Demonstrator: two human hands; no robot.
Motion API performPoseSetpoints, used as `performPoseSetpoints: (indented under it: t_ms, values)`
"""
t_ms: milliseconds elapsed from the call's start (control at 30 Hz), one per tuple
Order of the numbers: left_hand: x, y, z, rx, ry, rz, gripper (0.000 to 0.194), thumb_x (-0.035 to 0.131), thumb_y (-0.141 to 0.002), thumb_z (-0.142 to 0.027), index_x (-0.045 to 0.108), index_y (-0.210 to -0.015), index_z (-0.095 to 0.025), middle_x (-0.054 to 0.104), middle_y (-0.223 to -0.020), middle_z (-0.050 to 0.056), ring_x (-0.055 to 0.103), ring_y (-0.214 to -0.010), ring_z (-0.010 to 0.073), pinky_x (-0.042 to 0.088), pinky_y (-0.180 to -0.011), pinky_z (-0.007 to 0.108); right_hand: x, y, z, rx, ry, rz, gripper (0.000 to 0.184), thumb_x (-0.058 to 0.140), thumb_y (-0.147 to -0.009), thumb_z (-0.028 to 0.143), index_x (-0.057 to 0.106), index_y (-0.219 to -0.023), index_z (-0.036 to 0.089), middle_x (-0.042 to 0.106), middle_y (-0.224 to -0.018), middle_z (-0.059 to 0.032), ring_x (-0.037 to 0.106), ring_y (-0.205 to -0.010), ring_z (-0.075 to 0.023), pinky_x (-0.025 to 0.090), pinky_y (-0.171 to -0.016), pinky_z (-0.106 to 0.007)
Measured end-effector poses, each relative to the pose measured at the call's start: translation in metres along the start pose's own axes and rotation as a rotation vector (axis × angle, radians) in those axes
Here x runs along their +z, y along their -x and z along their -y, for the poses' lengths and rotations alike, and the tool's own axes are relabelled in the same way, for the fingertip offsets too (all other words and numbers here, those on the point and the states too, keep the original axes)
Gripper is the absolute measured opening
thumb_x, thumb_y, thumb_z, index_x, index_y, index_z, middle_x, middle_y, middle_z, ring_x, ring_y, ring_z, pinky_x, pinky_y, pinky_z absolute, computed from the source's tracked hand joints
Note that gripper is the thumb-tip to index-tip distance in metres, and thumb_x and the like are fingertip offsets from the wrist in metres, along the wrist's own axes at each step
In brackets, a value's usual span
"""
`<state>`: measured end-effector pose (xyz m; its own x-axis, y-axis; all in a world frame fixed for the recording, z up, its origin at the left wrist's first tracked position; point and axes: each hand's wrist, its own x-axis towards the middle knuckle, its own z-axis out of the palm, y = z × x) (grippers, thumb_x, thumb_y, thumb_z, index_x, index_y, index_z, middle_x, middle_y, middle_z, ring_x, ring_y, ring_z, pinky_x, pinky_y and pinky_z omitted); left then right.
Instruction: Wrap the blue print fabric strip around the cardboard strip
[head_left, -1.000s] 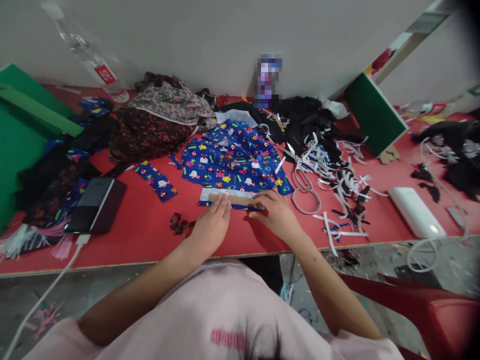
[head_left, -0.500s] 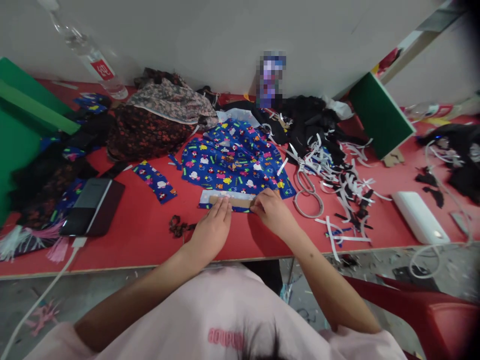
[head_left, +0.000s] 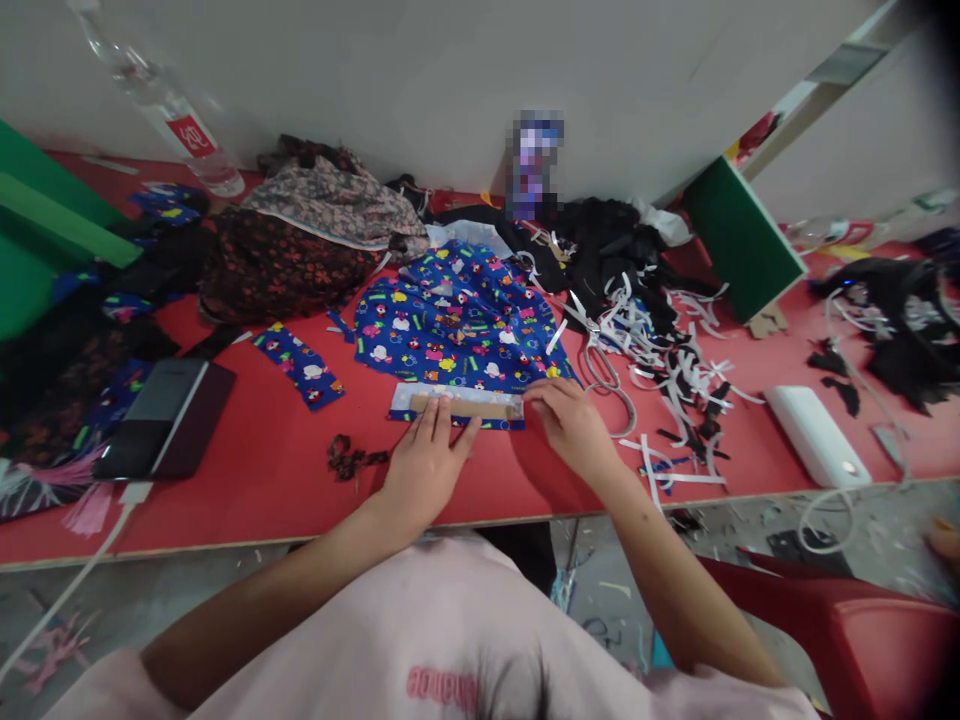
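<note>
A narrow strip of blue cartoon-print fabric (head_left: 495,424) lies with its pale side up at the front of the table, its lower edge showing the print. On it rests a brown cardboard strip (head_left: 480,409) with a greyish right end. My left hand (head_left: 427,455) presses flat on the strip's left part, fingers spread. At the right end is my right hand (head_left: 566,420), its fingers bent and drawn together by the fabric's edge; whatever they pinch is hidden. Just behind lies a larger piece of the same blue fabric (head_left: 457,325), rumpled.
Scissors (head_left: 604,370) lie right of the fabric, beside white and black scraps (head_left: 637,320). A dark scrunched band (head_left: 349,457) and a blue fabric piece (head_left: 300,365) lie to the left. A black power bank (head_left: 169,420), white power bank (head_left: 817,435) and bottle (head_left: 187,135) stand farther out.
My right hand has shifted right, off the strip's end, uncovering the cardboard's greyish tip. My left fingers have spread wider. The whole view has shifted slightly.
</note>
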<state>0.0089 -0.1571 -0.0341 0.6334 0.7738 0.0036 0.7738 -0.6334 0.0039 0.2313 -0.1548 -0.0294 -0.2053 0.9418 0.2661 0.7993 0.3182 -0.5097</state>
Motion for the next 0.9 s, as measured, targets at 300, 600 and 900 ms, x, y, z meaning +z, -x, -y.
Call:
performPoseSetpoints:
  t_ms: [300, 600, 900]
  values:
    - [0.000, 0.000, -0.001, -0.007, 0.003, 0.003, 0.042, 0.038, -0.093, -0.025, 0.048, -0.134, -0.025, 0.042, -0.139, 0.025, 0.045, -0.125, 0.0376, 0.047, -0.091, 0.045, 0.015, 0.046, 0.023, 0.020, 0.495, 0.070, 0.030, 0.049, -0.091, 0.035, 0.062, -0.117, 0.027, 0.063, -0.112, -0.0070, 0.049, -0.104, -0.0269, 0.033, -0.089, -0.044]
    - [0.009, 0.008, 0.004, -0.044, 0.024, -0.034, 0.051, 0.037, -0.093, -0.029, 0.040, -0.138, -0.004, 0.035, -0.146, 0.018, 0.034, -0.134, 0.0291, 0.035, -0.106, 0.041, 0.012, 0.046, 0.020, 0.040, 0.519, 0.068, 0.030, 0.048, -0.091, 0.038, 0.062, -0.117, 0.030, 0.063, -0.115, -0.0053, 0.045, -0.113, -0.0259, 0.028, -0.094, -0.044]
    - [0.010, 0.022, 0.034, -0.150, 0.009, -0.070, 0.076, 0.037, -0.087, -0.056, 0.032, -0.141, -0.003, 0.026, -0.149, 0.020, 0.019, -0.140, 0.0324, 0.016, -0.111, 0.052, 0.014, 0.047, 0.019, 0.003, 0.510, 0.033, 0.028, 0.049, -0.091, 0.036, 0.063, -0.114, 0.029, 0.060, -0.120, -0.0066, 0.044, -0.117, -0.0251, 0.030, -0.095, -0.043]
